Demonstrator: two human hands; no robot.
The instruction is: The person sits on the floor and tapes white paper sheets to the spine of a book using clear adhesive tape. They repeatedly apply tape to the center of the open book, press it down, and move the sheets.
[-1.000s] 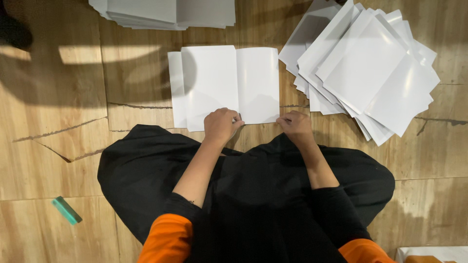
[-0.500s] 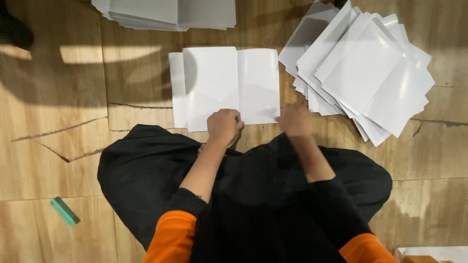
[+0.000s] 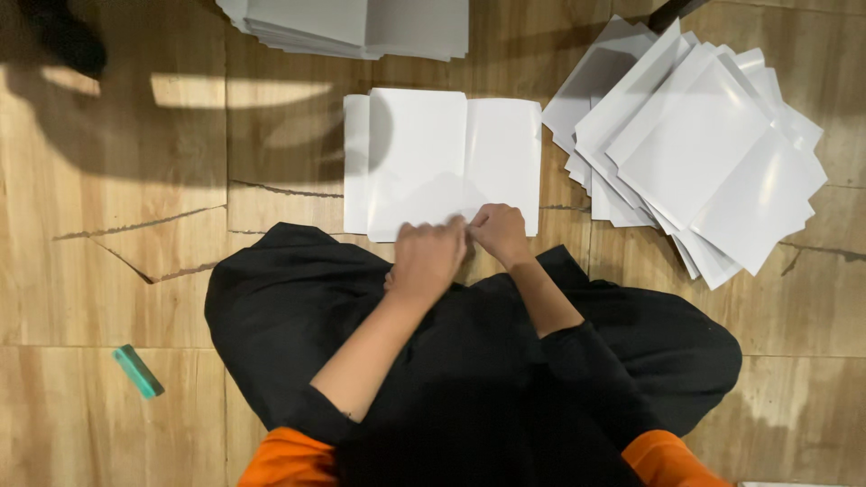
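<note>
A white folded sheet [image 3: 433, 153] lies flat on the wooden floor [image 3: 135, 234] just beyond my knees, with flaps turned in at its left and right. My left hand [image 3: 426, 260] and my right hand [image 3: 499, 233] meet at the middle of its near edge. Both sets of fingers are curled and pinch the paper there, fingertips touching each other. My black-clothed lap [image 3: 469, 361] fills the lower middle of the view.
A fanned pile of white sheets [image 3: 704, 153] lies to the right. A neater stack of grey-white sheets [image 3: 352, 25] sits at the top edge. A small teal block [image 3: 137, 371] rests on the floor at lower left. Cracks run through the floor boards.
My right hand has slid left along the near edge of the sheet and now meets my left hand at the middle. My left hand has shifted slightly right.
</note>
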